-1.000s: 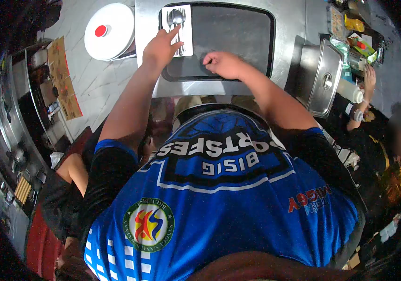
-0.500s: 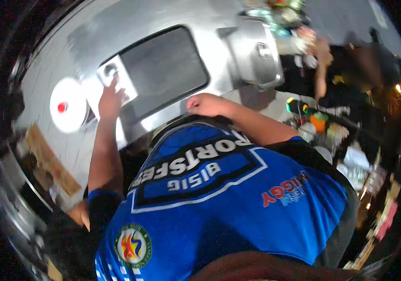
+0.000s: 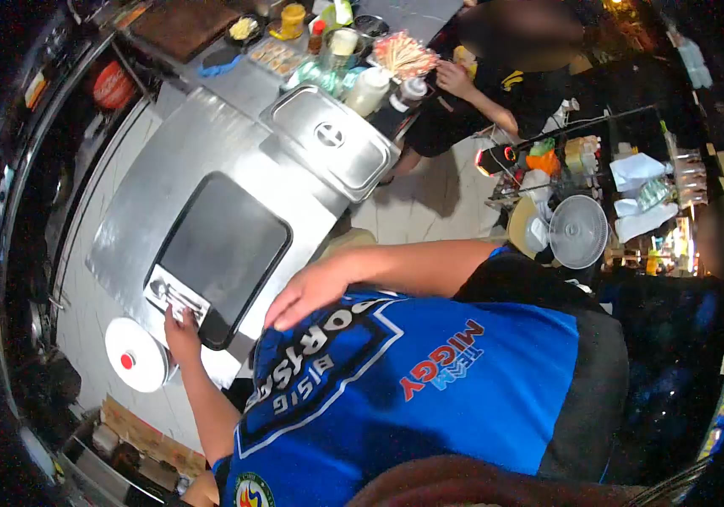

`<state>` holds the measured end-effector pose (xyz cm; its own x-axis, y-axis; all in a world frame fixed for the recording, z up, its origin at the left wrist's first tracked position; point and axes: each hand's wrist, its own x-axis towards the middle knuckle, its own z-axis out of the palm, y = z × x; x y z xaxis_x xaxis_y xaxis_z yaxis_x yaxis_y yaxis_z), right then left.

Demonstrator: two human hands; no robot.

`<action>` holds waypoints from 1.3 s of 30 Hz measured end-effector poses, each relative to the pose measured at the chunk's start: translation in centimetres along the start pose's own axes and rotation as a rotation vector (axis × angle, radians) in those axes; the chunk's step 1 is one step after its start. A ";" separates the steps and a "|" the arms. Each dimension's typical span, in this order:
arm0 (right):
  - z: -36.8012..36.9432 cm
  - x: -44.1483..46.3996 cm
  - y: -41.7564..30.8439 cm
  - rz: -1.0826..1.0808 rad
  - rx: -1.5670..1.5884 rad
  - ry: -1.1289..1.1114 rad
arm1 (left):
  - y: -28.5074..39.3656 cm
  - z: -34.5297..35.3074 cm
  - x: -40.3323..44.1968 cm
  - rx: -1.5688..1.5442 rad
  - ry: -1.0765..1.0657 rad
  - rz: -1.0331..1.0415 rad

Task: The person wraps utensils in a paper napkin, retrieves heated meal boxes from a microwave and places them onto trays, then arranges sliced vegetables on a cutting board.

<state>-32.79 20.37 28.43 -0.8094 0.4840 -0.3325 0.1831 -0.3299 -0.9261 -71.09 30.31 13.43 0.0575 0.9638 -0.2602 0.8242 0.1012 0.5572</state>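
Note:
My left hand (image 3: 182, 330) reaches over the near edge of a white napkin (image 3: 196, 301) with metal spoons and forks (image 3: 162, 289) lying on it. Its fingers are apart and touch the napkin by the cutlery handles. The napkin rests at one end of a dark rectangular tray (image 3: 223, 241) on the steel counter. My right hand (image 3: 311, 291) hangs in front of my blue shirt, beside the counter's edge, fingers extended and holding nothing visible.
Left of my left arm stands a white round container (image 3: 136, 359) with a red knob. A steel lidded pan (image 3: 332, 135) sits on the counter's far side, beside squeeze bottles (image 3: 368, 91) and a bunch of sticks (image 3: 404, 57). A co-worker's hand (image 3: 455, 79) is near the sticks.
The view has turned strongly to the right, showing more of the co-worker's side. My right hand has drawn away from the tray and its fingers have straightened. My left hand remains at the napkin.

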 end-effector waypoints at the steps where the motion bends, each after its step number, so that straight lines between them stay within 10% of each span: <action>1: 0.3 0.1 -0.7 -0.067 -0.039 -0.057 | 0.5 -0.4 -0.6 0.004 0.010 0.007; 6: 0.6 -2.2 -4.6 -0.301 -0.113 -0.253 | -1.2 0.6 -3.4 0.025 0.097 0.000; 18: -7.6 -10.7 10.7 -0.029 0.087 -0.204 | -3.4 15.3 -19.4 0.214 0.011 -0.185; 21: -10.0 -15.6 9.8 -0.016 -0.343 -0.169 | 1.2 18.4 -20.7 0.128 -0.180 -0.206; 29: -13.5 -28.3 4.2 -0.230 0.172 0.269 | 11.5 17.8 -14.1 -0.089 -0.521 -0.131; 31: -13.4 -31.1 4.4 -0.284 0.177 0.247 | 26.2 11.5 -17.6 0.141 -0.492 -0.152; 33: -12.4 -34.8 4.6 -0.279 0.162 0.203 | 26.3 12.4 -15.6 -0.370 -0.638 -0.024; 39: -9.7 -40.7 9.0 -0.262 0.235 0.314 | 44.5 5.1 -22.8 -0.456 -1.108 0.492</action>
<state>7.23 5.59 31.94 -0.5973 0.7851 -0.1640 -0.1653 -0.3206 -0.9327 -32.84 11.60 40.12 0.9117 0.2290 -0.3410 0.3310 0.0822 0.9401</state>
